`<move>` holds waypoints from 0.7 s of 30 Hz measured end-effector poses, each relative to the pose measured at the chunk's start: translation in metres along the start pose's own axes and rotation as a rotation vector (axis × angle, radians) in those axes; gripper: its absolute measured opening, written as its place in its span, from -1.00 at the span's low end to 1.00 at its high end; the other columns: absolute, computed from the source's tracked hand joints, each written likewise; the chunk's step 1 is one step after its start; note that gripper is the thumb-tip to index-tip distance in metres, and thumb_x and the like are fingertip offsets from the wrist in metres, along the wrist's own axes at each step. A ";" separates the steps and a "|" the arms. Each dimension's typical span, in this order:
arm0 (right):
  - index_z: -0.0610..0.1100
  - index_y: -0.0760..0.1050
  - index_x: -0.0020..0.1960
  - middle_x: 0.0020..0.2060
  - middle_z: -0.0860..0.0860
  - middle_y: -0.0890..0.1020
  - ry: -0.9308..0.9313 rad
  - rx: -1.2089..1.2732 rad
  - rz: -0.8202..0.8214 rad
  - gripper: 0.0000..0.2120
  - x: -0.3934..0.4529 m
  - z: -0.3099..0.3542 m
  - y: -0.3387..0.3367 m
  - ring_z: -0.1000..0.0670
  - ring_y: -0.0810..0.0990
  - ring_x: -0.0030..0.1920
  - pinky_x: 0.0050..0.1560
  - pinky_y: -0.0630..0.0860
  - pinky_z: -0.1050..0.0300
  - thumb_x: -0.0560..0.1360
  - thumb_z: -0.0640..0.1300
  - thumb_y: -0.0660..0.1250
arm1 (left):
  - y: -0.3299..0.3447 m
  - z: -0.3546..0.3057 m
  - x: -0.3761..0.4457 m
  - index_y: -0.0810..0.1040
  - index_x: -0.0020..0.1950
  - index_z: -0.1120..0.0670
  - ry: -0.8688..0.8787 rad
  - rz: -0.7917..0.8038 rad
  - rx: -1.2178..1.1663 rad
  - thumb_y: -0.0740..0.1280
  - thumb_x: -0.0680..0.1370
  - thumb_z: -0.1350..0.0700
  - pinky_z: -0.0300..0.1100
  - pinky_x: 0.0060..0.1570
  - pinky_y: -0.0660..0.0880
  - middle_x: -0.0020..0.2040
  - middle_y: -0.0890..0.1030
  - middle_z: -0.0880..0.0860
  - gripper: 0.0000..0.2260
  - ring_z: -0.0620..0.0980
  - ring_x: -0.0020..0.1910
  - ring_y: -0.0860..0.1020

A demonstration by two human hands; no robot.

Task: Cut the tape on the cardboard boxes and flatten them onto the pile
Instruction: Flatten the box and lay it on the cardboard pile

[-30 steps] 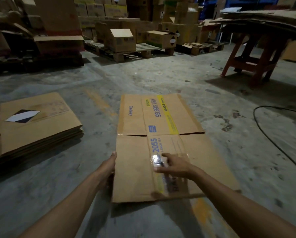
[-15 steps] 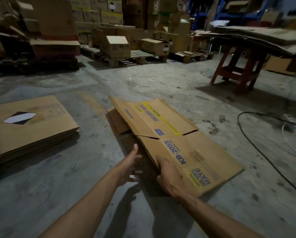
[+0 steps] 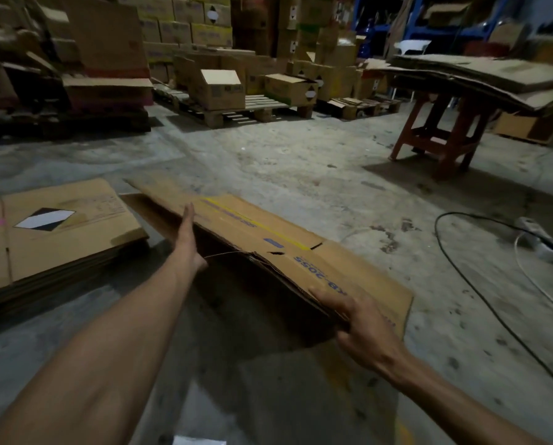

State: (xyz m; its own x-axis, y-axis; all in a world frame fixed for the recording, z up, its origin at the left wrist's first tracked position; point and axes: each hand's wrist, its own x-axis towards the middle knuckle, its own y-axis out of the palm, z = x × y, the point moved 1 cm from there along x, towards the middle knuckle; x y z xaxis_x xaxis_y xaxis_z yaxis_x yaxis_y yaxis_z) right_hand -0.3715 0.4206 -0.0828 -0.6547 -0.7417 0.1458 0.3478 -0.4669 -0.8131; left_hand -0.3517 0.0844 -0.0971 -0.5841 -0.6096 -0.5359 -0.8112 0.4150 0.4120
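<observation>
A flattened brown cardboard box (image 3: 301, 248) with blue print and a yellow stripe hangs tilted above the concrete floor, its left edge raised. My right hand (image 3: 358, 319) grips its near right corner, thumb on top. My left hand (image 3: 188, 236) holds the raised left edge, fingers stretched along it. The pile of flattened boxes (image 3: 60, 232) lies on the floor to the left, its top sheet bearing a black-and-white diamond label. The held box's far left corner reaches close to the pile's right edge.
A red wooden table (image 3: 439, 139) loaded with flattened cardboard stands at the right back. A black cable (image 3: 480, 293) and a white power strip (image 3: 538, 239) lie on the floor at right. Pallets with stacked boxes (image 3: 224, 88) line the back.
The box lay flat on the floor under both hands; both hands have since lifted it by its left edge and swung it leftward toward the pile.
</observation>
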 end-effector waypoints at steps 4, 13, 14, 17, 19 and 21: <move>0.06 0.45 0.37 0.25 0.26 0.45 -0.100 0.037 -0.023 -0.42 -0.006 -0.005 -0.006 0.31 0.39 0.29 0.35 0.32 0.35 0.42 -0.34 0.28 | -0.022 -0.004 0.061 0.39 0.39 0.03 0.121 -0.118 -0.096 0.56 0.11 -0.39 0.19 0.18 0.46 0.28 0.54 0.04 -0.02 0.11 0.25 0.52; -0.04 0.50 0.37 0.27 0.05 0.57 -0.319 -0.093 -0.137 -0.35 0.009 -0.012 -0.016 0.02 0.54 0.30 0.30 0.50 -0.02 0.31 -0.26 0.08 | -0.016 -0.052 -0.011 0.17 0.51 0.06 0.378 -0.317 -0.068 0.47 0.45 0.12 0.22 0.14 0.53 0.42 0.37 0.15 -0.28 0.18 0.25 0.51; 0.00 0.47 0.39 0.30 0.07 0.55 -0.330 -0.103 -0.129 -0.30 0.013 -0.013 -0.014 0.02 0.52 0.32 0.30 0.50 -0.04 0.29 -0.35 0.15 | -0.020 -0.061 -0.018 0.13 0.54 0.03 0.376 -0.287 -0.078 0.45 0.48 0.12 0.25 0.12 0.53 0.45 0.32 0.14 -0.27 0.19 0.28 0.49; 0.08 0.42 0.42 0.32 0.14 0.52 -0.376 -0.159 -0.144 -0.22 0.025 -0.005 -0.010 0.03 0.52 0.31 0.24 0.53 -0.07 0.28 -0.44 0.31 | -0.032 -0.087 -0.043 0.09 0.53 -0.01 0.384 -0.201 -0.173 0.40 0.54 0.22 0.31 0.13 0.50 0.42 0.36 0.15 -0.32 0.21 0.27 0.50; 0.14 0.44 0.40 0.27 0.18 0.56 -0.426 -0.232 -0.178 -0.34 0.034 0.001 -0.008 0.03 0.59 0.21 0.11 0.56 -0.09 0.37 -0.31 0.37 | -0.047 -0.099 -0.061 0.13 0.52 -0.05 0.409 -0.190 -0.239 0.39 0.54 0.26 0.35 0.13 0.48 0.37 0.42 0.14 -0.34 0.22 0.23 0.52; 0.21 0.42 0.39 0.23 0.21 0.58 -0.458 -0.301 -0.195 -0.34 0.045 0.002 -0.005 0.00 0.62 0.11 0.00 0.52 -0.05 0.38 -0.24 0.44 | -0.066 -0.100 -0.074 0.19 0.49 -0.07 0.405 -0.193 -0.310 0.37 0.54 0.30 0.29 0.13 0.51 0.33 0.48 0.13 -0.37 0.18 0.19 0.54</move>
State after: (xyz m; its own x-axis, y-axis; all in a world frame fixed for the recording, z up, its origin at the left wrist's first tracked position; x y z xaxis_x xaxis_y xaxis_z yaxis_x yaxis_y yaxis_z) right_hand -0.4011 0.3888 -0.0710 -0.3073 -0.8198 0.4832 0.0000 -0.5078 -0.8615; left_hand -0.2521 0.0345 -0.0109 -0.3175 -0.8920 -0.3218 -0.8203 0.0881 0.5651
